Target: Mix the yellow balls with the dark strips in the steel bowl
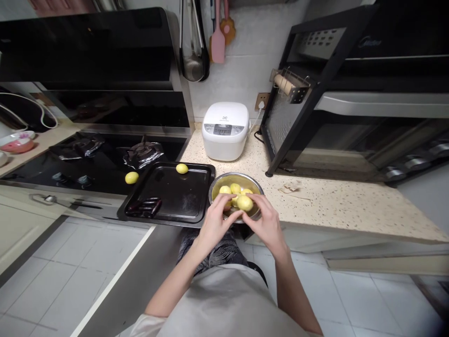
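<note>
A steel bowl (261, 187) with several lemons (235, 188) in it stands in front of me at the counter's edge. Over its near side, a single lemon (244, 202) is between my two hands. My right hand (265, 221) has its fingers curled against the lemon's right side, thumb below. My left hand (218, 217) is curled on the other side, its thumb tip meeting the right thumb under the lemon. Left of the bowl lies a black baking tray (175, 194) with one lemon (182, 168) at its far edge. Another lemon (132, 178) rests on the stovetop beside the tray.
A white rice cooker (225, 131) stands behind the bowl. To the right, a black rack (294, 121) holds an oven (379, 135). Dark glossy shapes (143, 207) lie on the tray's left side. An open drawer (140, 271) juts out below.
</note>
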`<state>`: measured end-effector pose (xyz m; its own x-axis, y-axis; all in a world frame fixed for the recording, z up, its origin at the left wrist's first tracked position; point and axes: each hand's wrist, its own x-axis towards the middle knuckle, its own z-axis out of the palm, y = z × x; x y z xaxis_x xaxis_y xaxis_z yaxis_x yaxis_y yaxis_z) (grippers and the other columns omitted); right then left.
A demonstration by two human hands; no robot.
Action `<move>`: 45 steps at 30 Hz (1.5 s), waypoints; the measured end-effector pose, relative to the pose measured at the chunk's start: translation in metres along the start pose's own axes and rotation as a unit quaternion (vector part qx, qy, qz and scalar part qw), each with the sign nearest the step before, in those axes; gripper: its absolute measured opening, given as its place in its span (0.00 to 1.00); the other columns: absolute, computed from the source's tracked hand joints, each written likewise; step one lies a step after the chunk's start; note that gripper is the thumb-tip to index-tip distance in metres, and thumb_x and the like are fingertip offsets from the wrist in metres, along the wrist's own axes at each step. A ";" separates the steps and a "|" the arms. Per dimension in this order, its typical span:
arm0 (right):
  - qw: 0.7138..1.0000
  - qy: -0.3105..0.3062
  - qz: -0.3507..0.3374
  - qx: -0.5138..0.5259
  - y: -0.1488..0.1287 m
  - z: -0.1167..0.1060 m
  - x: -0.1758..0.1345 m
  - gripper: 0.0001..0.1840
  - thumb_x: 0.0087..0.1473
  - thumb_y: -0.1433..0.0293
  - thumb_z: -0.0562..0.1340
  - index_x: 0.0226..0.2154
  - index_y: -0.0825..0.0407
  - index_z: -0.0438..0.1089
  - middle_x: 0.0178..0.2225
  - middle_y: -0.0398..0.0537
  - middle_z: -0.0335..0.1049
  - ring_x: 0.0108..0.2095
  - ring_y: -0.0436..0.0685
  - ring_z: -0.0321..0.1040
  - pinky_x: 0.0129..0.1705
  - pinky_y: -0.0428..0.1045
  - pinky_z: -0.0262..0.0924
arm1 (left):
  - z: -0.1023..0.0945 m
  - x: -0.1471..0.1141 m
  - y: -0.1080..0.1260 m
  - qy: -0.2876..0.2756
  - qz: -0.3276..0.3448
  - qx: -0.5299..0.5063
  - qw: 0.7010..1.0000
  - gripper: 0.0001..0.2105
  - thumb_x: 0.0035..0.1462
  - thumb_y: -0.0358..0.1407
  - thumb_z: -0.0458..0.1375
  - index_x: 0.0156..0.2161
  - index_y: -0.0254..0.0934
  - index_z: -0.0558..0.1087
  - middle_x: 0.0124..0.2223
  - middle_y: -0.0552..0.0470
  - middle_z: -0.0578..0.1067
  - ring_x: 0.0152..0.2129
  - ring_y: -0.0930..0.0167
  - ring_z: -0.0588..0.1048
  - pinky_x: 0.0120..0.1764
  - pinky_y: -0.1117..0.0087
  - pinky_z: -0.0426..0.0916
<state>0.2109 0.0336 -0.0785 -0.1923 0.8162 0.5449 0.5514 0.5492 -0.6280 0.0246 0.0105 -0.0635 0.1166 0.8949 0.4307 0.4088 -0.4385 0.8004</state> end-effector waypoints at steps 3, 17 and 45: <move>0.997 0.012 0.036 -0.063 0.011 -0.007 0.003 0.18 0.60 0.65 0.64 0.52 0.50 0.71 0.49 0.56 0.77 0.51 0.66 0.74 0.54 0.60 0.67 | -0.005 -0.001 -0.003 0.007 0.009 0.062 0.998 0.14 0.67 0.38 0.62 0.56 0.42 0.72 0.55 0.44 0.75 0.55 0.62 0.76 0.59 0.60 0.72; 0.968 -0.115 0.008 -0.222 0.009 -0.013 0.016 0.16 0.58 0.73 0.62 0.49 0.53 0.76 0.44 0.56 0.80 0.47 0.66 0.72 0.56 0.60 0.58 | 0.001 -0.005 -0.024 -0.074 0.053 0.125 0.988 0.20 0.71 0.36 0.56 0.65 0.43 0.69 0.67 0.42 0.71 0.68 0.59 0.66 0.68 0.49 0.64; 0.970 -0.106 0.026 -0.219 0.016 0.003 0.027 0.15 0.50 0.79 0.69 0.41 0.50 0.81 0.42 0.55 0.82 0.43 0.66 0.78 0.47 0.58 0.71 | 0.024 0.043 -0.031 -0.111 -0.004 0.261 0.959 0.15 0.56 0.25 0.62 0.49 0.39 0.73 0.50 0.45 0.77 0.49 0.56 0.77 0.60 0.46 0.65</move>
<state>0.2119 0.0649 -0.0755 -0.2917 0.8846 0.3639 0.8481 0.4152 -0.3293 0.0386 0.0644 -0.0800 0.2779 0.9193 0.2788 0.8013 -0.3819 0.4605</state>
